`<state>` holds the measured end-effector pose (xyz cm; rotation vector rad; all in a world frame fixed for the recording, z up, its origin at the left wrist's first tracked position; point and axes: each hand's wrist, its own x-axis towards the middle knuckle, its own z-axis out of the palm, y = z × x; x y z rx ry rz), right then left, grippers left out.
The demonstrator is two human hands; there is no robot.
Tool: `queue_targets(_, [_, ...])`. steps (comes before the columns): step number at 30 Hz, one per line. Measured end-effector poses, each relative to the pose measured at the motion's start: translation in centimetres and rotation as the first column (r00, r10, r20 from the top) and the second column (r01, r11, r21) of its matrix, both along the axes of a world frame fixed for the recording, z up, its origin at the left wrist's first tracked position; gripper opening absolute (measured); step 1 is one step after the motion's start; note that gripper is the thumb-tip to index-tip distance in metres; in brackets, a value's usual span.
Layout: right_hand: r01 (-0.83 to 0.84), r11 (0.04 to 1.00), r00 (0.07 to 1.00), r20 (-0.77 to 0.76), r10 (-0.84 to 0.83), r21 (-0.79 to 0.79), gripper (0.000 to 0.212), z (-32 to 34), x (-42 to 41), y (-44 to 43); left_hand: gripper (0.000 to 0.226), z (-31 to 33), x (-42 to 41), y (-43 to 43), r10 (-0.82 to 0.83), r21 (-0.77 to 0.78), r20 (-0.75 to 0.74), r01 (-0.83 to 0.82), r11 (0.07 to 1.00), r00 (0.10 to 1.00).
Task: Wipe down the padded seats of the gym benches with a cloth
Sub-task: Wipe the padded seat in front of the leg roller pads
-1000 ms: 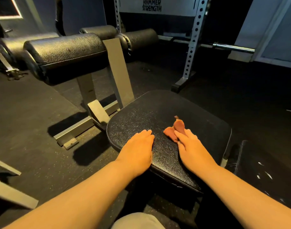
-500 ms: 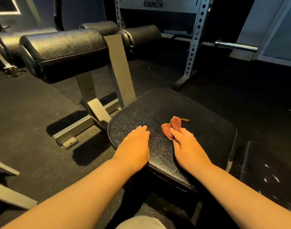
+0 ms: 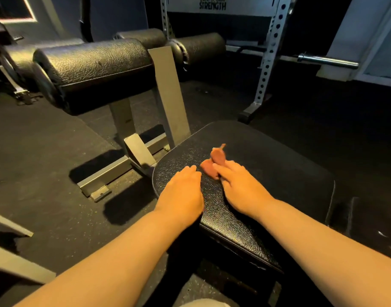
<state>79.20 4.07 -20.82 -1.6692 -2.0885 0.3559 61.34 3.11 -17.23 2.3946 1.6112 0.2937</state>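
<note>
cloth (image 3: 214,162): motion-blurred, near part hidden under right hand (image 3: 241,189)
rack sign (image 3: 212,4), 12 o'clock: top cropped by the frame edge
</note>
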Motion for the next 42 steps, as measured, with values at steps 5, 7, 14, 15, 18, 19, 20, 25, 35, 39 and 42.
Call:
queue_targets(5, [-0.024,1.0,0.998,-0.062,0.024,0.003,0.041,0.3,2.7,-0.1,0.038,-0.1,-0.4,0.6,0.014,0.031,-0.036,-0.013,0.999,0.999])
queue_targets(7, [0.19,0.982,0.98,-0.053,-0.191,-0.02,0.037,-0.1,3.3,1.6,0.046,-0.1,-0.7,0.8,0.011,0.02,-0.039,-0.01,1.0,0.999])
queue_targets(14, [-0.17,0.985,0.984,-0.053,0.169,-0.008,0.041,0.4,-2.0,-2.2,0.034,0.5,-0.6,0.6,0.116,0.013,0.02,-0.117,0.993,0.993])
queue_targets(15, [-0.196,0.98,0.98,-0.051,0.195,-0.022,0.042,0.9,-1.0,-2.4,0.03,0.6,-0.7,0.8,0.131,0.017,0.013,-0.131,0.991,0.991])
queue_targets(18, [-0.031,0.998,0.999,0.023,0.033,-0.055,0.042,0.7,2.6,-1.0,0.035,0.5,-0.9,1.1,0.116,0.032,-0.016,-0.116,0.993,0.993])
queue_targets(19, [0.07,0.996,0.997,0.029,-0.068,-0.061,0.04,0.5,2.9,-0.5,0.038,0.4,-0.9,1.0,0.114,0.025,-0.025,-0.113,0.993,0.993])
queue_targets(20, [0.158,0.986,0.987,0.028,-0.157,-0.051,0.038,0.2,2.4,-0.4,0.039,0.4,-0.9,0.9,0.11,0.024,-0.031,-0.11,0.994,0.993])
queue_targets(25, [-0.041,0.999,0.999,-0.033,0.041,-0.015,0.043,-0.1,-2.1,-4.0,0.033,0.5,-1.0,0.6,0.114,0.025,-0.019,-0.113,0.993,0.993])
queue_targets(35, [0.172,0.984,0.985,0.024,-0.171,-0.042,0.041,0.0,0.0,-1.4,0.045,0.4,-1.9,0.5,0.086,-0.018,-0.052,-0.087,0.996,0.995])
queue_targets(39, [-0.209,0.977,0.978,-0.026,0.208,-0.048,0.047,0.7,-2.1,-4.1,0.03,0.2,-2.1,1.0,0.132,-0.006,0.031,-0.132,0.991,0.991])
queue_targets(42, [-0.127,0.991,0.992,0.016,0.128,-0.049,0.046,0.8,0.1,-1.9,0.034,0.3,-2.3,1.4,0.135,0.008,0.011,-0.135,0.991,0.991])
